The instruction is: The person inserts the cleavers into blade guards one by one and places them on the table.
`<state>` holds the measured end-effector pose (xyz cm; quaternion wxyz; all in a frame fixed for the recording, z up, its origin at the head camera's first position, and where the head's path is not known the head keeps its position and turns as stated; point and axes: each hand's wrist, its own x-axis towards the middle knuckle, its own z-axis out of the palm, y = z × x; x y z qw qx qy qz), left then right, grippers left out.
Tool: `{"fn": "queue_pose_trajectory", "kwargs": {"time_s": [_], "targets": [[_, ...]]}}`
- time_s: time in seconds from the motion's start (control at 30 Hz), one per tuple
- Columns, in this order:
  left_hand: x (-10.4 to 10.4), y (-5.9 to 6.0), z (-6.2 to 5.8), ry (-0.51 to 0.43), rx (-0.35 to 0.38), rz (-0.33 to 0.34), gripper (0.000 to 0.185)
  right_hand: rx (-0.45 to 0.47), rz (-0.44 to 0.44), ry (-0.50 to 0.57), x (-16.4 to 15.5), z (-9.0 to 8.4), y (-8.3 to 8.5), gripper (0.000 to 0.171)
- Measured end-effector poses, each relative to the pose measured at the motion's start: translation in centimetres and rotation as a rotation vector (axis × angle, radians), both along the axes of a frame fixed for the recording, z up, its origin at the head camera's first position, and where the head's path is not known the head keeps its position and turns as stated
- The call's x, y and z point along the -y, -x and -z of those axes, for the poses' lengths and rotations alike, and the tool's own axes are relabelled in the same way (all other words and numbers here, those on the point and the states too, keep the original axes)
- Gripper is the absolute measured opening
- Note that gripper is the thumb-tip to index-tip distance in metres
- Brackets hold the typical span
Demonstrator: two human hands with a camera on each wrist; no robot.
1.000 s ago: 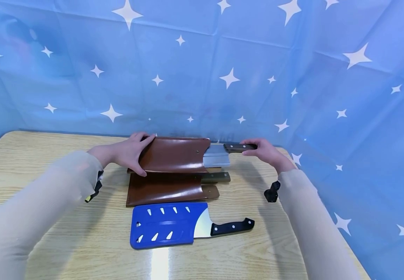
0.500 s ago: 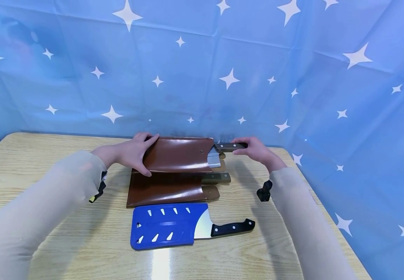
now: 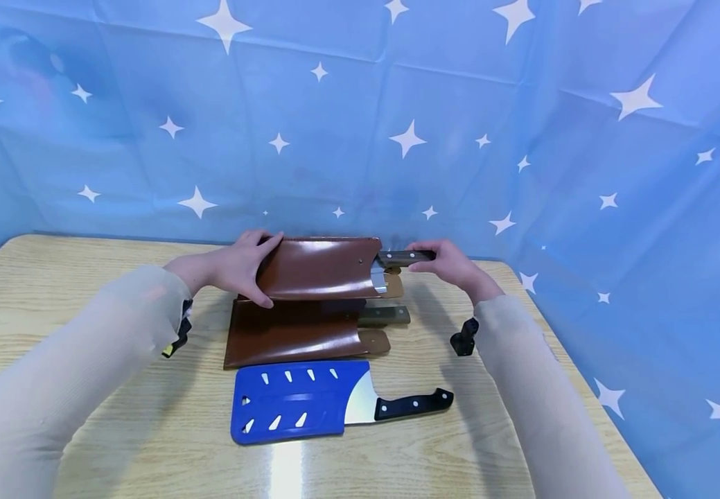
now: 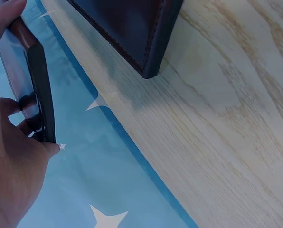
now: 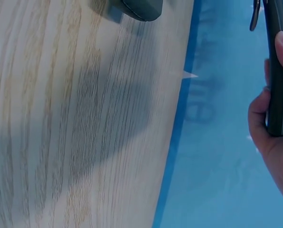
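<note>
A brown leather sheath (image 3: 322,269) is gripped by my left hand (image 3: 233,269) at its closed left end, thumb along the lower edge. My right hand (image 3: 452,265) holds the dark riveted handle of a cleaver (image 3: 400,258). Most of its blade is hidden inside the sheath; only a narrow silver strip shows at the mouth. In the left wrist view, fingers and thumb span the edge of the held sheath (image 4: 42,90). The right wrist view has the cleaver handle (image 5: 279,90) between thumb and fingers.
Just in front lies a second brown sheath (image 3: 297,343) with a knife handle (image 3: 384,316) sticking out to the right. Nearer still is a black-handled cleaver (image 3: 414,405) in a blue slotted cover (image 3: 294,402). A blue star-patterned curtain (image 3: 347,138) hangs behind the wooden table (image 3: 166,430).
My right hand has moved left with the cleaver, and the blade has slid deeper into the sheath. The held sheath has shifted slightly right and up in view.
</note>
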<state>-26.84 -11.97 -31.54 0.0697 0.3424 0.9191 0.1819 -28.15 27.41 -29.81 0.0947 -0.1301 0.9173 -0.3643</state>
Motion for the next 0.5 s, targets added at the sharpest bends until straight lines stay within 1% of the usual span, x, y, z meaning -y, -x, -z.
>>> {"fn": "queue_pose_trajectory", "kwargs": {"time_s": [0.2, 0.37, 0.5], "targets": [[-0.3, 0.0, -0.2, 0.012, 0.0, -0.007, 0.118, 0.001, 0.002, 0.009, 0.2, 0.0, 0.0, 0.036], [-0.7, -0.1, -0.4, 0.02, 0.006, -0.016, 0.118, 0.006, 0.012, -0.006, 0.5, 0.1, 0.2, 0.038], [-1.1, -0.2, -0.6, 0.03, -0.003, -0.024, 0.119, 0.003, 0.01, -0.011, 1.2, -0.2, 0.3, 0.039]]}}
